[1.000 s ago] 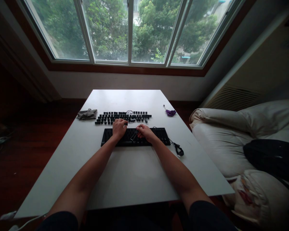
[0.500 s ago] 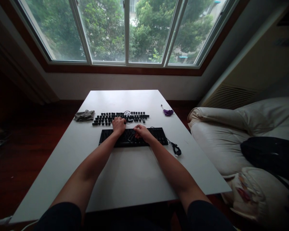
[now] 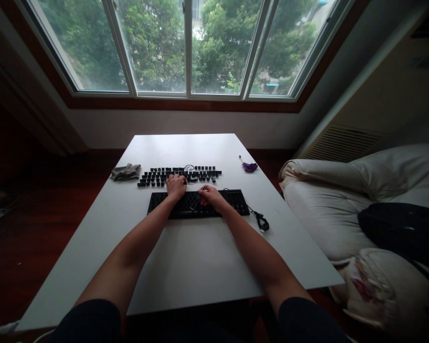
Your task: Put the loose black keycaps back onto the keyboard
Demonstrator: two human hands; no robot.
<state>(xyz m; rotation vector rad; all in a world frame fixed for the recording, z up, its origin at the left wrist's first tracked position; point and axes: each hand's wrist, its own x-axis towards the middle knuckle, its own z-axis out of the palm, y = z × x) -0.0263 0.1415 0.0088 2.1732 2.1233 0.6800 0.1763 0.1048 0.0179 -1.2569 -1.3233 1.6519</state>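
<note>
keyboard: a black keyboard (image 3: 236,203) lies flat across the middle of a white table (image 3: 200,267), its long side facing the person.
thin tool: a slim, pale rod-like tool (image 3: 196,204) slants over the keyboard's middle; its upper end is in the right hand.
right hand: the right hand (image 3: 210,196) rests on the keyboard, fingers pinched narrow around the tool.
left hand: the left hand (image 3: 176,186) sits at the keyboard's far edge, fingers curled down, tips touching the loose keycaps; whether it holds one cannot be told.
loose keycaps: black keycaps (image 3: 157,176) lie in rows just behind the keyboard.
open room: bare tabletop lies in front of the keyboard to the near edge, and beyond the keycaps to the far edge.
edges: a grey cloth (image 3: 125,171) lies near the left edge; a purple object (image 3: 250,166) and the keyboard's coiled cable (image 3: 260,220) lie near the right edge.
surroundings: pale cushions (image 3: 329,209) sit just right of the table; a wide window (image 3: 186,47) stands beyond it.
</note>
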